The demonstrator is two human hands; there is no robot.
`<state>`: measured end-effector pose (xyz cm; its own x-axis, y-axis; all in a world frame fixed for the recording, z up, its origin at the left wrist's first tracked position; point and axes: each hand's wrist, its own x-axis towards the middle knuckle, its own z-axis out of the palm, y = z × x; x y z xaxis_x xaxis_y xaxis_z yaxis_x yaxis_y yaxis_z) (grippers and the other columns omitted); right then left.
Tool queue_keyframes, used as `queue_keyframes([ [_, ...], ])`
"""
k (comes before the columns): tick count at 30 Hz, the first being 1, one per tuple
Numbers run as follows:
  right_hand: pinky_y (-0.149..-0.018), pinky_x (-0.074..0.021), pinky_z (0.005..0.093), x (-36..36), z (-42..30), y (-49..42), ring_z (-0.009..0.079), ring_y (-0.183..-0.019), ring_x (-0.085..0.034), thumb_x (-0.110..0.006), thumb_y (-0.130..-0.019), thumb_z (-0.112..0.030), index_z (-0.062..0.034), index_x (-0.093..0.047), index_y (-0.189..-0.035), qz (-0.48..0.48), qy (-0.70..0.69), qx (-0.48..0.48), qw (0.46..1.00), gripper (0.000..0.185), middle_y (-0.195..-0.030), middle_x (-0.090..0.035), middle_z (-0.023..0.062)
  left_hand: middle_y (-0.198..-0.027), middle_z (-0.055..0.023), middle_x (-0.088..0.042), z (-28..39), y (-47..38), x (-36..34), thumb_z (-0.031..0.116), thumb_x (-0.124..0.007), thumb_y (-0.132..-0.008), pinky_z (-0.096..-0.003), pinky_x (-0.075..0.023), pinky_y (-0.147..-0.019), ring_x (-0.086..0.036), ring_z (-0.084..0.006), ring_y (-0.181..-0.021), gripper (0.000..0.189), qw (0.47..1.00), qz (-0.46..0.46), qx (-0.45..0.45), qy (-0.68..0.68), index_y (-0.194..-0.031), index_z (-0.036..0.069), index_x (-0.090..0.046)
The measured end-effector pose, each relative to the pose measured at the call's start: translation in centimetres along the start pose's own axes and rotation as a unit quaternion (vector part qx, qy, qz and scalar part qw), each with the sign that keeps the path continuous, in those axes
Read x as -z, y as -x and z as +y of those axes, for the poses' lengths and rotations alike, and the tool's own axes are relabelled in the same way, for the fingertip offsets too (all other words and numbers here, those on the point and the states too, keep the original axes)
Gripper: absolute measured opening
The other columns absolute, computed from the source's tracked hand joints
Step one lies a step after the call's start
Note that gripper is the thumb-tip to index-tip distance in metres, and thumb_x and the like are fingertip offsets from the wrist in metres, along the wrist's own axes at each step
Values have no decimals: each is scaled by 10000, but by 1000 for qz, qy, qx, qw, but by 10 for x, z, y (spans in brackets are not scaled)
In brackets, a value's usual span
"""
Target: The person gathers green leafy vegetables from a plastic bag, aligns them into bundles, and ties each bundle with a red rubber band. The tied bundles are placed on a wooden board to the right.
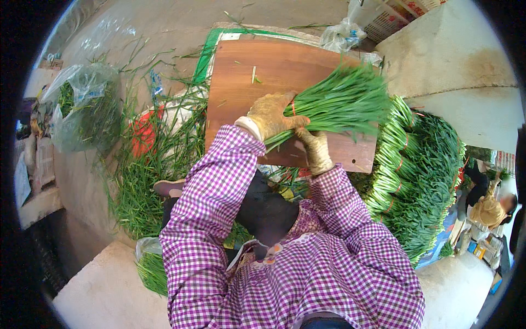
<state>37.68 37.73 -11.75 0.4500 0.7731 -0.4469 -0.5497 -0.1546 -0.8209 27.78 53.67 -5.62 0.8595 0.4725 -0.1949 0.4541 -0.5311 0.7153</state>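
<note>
Both my hands wear soiled, pale work gloves. My left hand wraps over the stem end of a bundle of garlic chives, which lies tilted above a brown wooden board. An orange-red band circles the stems beside my left fingers. From below, my right hand grips the near side of the bundle, close to my left fingertips; some of its fingers are hidden under the stems. The leafy tips fan out to the right and look blurred. A few loose stem scraps lie on the board.
Banded chive bundles are stacked to the right, beside a pale wall. Loose chive leaves cover the floor at left, near a clear plastic bag of greens. A smaller bunch sits at lower left. Another person is at far right.
</note>
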Motion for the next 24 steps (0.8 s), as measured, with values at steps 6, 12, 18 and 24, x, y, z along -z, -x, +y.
queue_keyframes([
  [6,-926,-515,343,0,-79,13,194,-1077,-617,-838,-739,-23,-46,-578,-1239,-54,184,248,950,564,-1186,-647,60,-1391,-144,-508,31,12,27,479,-818,-720,-423,-363,-1089,-465,-312,-1287,971,947,166,-219,169,-1468,58,-364],
  [12,-902,-528,343,13,-110,-10,222,-1062,-623,-737,-793,15,-23,-591,-1225,-136,489,314,802,458,-1198,-637,118,-1351,-155,-551,10,-17,13,388,-842,-697,-406,-429,-1052,-485,-313,-1284,864,981,74,-152,90,-1409,85,-458],
  [18,-911,-519,361,14,-77,-38,232,-1064,-626,-701,-823,-22,-35,-611,-1208,-191,633,214,719,395,-1177,-650,129,-1312,-137,-573,-3,-17,-7,395,-816,-729,-389,-437,-1027,-511,-285,-1237,813,998,5,-59,-5,-1395,78,-475],
  [24,-920,-509,380,16,-53,-53,243,-1065,-629,-665,-853,-60,-46,-630,-1191,-189,611,160,752,340,-1156,-664,140,-1273,-119,-595,-3,-10,-1,402,-790,-760,-372,-444,-1003,-537,-256,-1190,764,998,-21,-60,-15,-1380,70,-492],
])
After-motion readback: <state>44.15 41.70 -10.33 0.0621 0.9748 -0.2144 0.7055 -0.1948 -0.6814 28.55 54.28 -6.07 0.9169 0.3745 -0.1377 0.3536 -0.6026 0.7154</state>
